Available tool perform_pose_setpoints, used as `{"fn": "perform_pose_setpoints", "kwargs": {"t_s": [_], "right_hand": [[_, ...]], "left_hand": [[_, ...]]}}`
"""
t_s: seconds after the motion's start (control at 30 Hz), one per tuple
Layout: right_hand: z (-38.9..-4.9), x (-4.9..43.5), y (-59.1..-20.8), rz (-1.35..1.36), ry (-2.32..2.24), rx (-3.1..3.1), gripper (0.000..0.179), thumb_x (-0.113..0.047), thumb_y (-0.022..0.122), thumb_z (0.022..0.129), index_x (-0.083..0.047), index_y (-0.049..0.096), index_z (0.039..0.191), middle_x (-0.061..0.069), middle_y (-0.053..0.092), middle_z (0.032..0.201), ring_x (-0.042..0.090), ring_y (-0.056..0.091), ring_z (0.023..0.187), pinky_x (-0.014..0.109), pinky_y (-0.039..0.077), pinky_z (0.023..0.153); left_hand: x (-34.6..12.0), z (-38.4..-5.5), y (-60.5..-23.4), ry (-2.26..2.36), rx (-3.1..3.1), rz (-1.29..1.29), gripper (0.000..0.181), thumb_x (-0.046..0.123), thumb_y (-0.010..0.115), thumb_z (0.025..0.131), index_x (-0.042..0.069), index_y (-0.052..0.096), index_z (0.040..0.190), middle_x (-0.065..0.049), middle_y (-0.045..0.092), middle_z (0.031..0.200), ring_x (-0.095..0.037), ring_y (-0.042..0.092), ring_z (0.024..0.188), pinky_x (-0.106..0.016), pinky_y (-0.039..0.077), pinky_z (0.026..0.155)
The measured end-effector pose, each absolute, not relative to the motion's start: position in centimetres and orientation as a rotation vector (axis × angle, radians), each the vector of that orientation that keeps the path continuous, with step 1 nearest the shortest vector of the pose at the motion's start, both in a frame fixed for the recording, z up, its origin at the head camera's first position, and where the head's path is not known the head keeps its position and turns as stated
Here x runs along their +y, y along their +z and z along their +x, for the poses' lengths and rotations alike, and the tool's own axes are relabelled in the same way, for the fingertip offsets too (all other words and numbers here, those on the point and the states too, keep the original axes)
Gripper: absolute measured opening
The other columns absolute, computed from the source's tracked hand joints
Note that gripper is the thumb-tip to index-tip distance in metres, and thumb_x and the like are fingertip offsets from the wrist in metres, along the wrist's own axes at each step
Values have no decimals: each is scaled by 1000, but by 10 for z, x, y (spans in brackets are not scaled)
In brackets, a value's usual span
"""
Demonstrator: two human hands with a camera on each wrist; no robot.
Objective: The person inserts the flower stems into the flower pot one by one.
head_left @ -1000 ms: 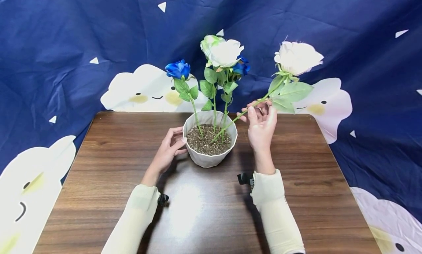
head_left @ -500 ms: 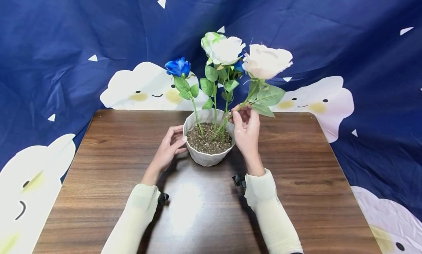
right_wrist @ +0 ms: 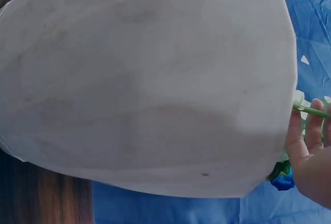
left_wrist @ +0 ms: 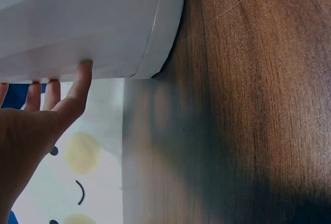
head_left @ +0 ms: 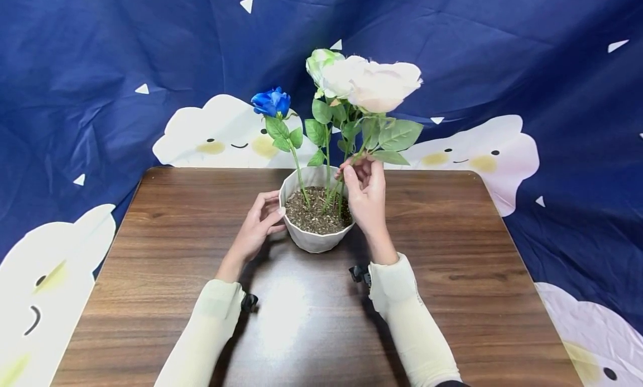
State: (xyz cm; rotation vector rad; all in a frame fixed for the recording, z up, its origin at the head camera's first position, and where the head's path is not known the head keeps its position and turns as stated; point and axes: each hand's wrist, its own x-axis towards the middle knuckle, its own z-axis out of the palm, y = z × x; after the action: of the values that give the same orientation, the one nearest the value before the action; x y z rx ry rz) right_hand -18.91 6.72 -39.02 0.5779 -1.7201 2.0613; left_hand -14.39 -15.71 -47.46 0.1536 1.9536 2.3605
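A white faceted flowerpot, filled with soil, stands on the table holding several artificial roses. At its left side my left hand rests spread fingertips and thumb against the outer wall; the left wrist view shows the fingertips touching the pot. My right hand pinches the green stem of a pale pink-white rose above the pot's right rim. That stem slants down toward the soil, where its lower end is hard to tell among other stems. In the right wrist view the pot wall hides much of the scene, with the stem across my fingers.
A blue rose leans at the left of the pot. A green-white rose and another white rose stand behind the held one. The brown wooden table ends before a blue cloth backdrop with printed clouds.
My right hand has moved left with the pale rose, bringing its stem more upright and its bloom in front of the white rose and the rear blue one. The left hand stays put.
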Motion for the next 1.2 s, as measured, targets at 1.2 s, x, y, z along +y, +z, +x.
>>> {"fn": "perform_pose_setpoints", "kwargs": {"t_s": [1.2], "right_hand": [[-199, 44, -408, 755, 1608, -2048, 6, 4, 54, 101, 7, 55, 106, 14, 68, 75, 27, 60, 67, 20, 44, 61]], "left_hand": [[-156, -145, -476, 2366, 1951, 147, 48, 6, 55, 100, 0, 38, 145, -27, 44, 145, -40, 47, 130, -56, 53, 95]]}}
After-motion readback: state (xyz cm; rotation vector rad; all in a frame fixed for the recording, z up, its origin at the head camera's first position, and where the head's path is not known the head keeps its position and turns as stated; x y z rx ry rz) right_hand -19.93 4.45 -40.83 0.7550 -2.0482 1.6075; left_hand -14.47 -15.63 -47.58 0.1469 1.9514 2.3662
